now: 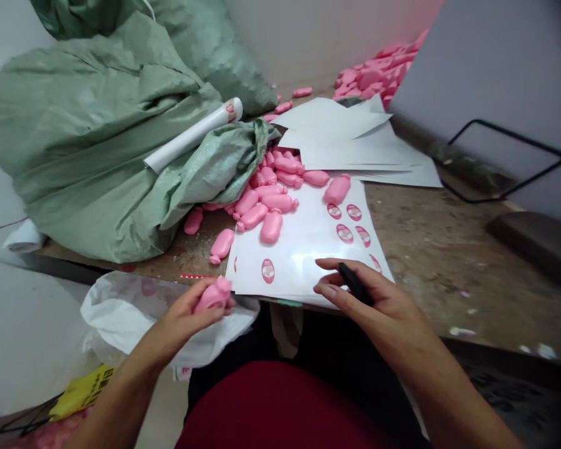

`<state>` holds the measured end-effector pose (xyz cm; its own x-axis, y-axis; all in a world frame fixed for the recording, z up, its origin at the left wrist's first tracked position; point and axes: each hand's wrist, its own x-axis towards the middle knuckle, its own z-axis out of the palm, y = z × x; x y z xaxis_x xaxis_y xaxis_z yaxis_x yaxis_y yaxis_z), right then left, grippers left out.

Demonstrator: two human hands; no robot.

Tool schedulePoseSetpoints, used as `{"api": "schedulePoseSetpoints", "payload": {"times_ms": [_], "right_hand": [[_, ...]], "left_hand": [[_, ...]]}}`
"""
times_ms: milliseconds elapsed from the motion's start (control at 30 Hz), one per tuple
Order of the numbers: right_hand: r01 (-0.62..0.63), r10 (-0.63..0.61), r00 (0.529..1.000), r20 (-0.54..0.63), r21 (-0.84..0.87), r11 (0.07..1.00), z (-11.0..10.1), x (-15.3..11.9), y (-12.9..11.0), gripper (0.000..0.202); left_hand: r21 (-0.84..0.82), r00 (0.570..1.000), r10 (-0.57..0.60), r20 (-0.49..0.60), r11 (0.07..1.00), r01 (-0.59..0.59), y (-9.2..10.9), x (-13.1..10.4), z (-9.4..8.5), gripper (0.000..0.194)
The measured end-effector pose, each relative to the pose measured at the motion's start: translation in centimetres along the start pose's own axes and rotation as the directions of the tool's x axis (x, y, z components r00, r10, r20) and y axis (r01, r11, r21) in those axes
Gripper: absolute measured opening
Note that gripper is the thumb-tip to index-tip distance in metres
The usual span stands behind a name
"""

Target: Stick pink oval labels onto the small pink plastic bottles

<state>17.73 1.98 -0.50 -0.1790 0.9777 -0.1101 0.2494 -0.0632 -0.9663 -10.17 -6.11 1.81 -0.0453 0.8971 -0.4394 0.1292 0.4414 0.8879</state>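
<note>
1. I saw the left hand (194, 315) gripping a pink piece (211, 297) beside the sticker sheet's (303, 243) near-left corner.
2. Its long axis slanted, knobbed end sheetward.
3. Near-right, the right hand (386, 299) held a black tool (354, 284).

Open tabletop (425, 262) gives passage right of the sticker sheet (303, 240). The green sack (107, 143) and pink pieces (278, 202) block the far left.

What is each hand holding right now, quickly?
Left hand: closed on a pink piece.
Right hand: holding a black object, thumb and index fingertips apart.
</note>
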Motion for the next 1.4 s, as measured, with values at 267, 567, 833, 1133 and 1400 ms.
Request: {"api": "schedulePoseSetpoints", "payload": {"times_ms": [267, 567, 833, 1133, 1400], "right_hand": [[0.051, -0.055, 0.997, -0.052, -0.079, 0.996, 0.3, 1.3, 0.6, 0.039], [0.242, -0.218, 0.97, 0.106, -0.364, 0.899, 2.7, 2.3, 0.6, 0.026], [0.379, -0.374, 0.914, 0.156, -0.653, 0.655, 4.7, 4.0, 1.5, 0.017], [0.414, -0.403, 0.893, 0.201, -0.72, 0.557, 5.4, 4.5, 1.4, 0.013], [0.398, -0.397, 0.894, 0.208, -0.774, 0.492, 5.6, 4.6, 1.3, 0.015]], "left_hand": [[0.917, 0.885, 0.452, -0.111, 0.39, -0.084, -1.0, 1.7, -5.8, 0.043], [0.891, 0.872, 0.361, 0.33, 0.187, -0.414, 2.1, 12.7, -6.1, 0.05], [0.719, 0.845, 0.526, -0.093, 0.622, -0.308, 3.1, 11.5, -6.5, 0.038], [-0.686, 0.998, -0.066, -0.019, 0.727, 0.035, 2.9, 9.3, 3.1, 0.033], [-0.704, 0.991, -0.055, -0.123, 0.708, -0.048, 2.0, 10.3, 5.7, 0.01]]}}
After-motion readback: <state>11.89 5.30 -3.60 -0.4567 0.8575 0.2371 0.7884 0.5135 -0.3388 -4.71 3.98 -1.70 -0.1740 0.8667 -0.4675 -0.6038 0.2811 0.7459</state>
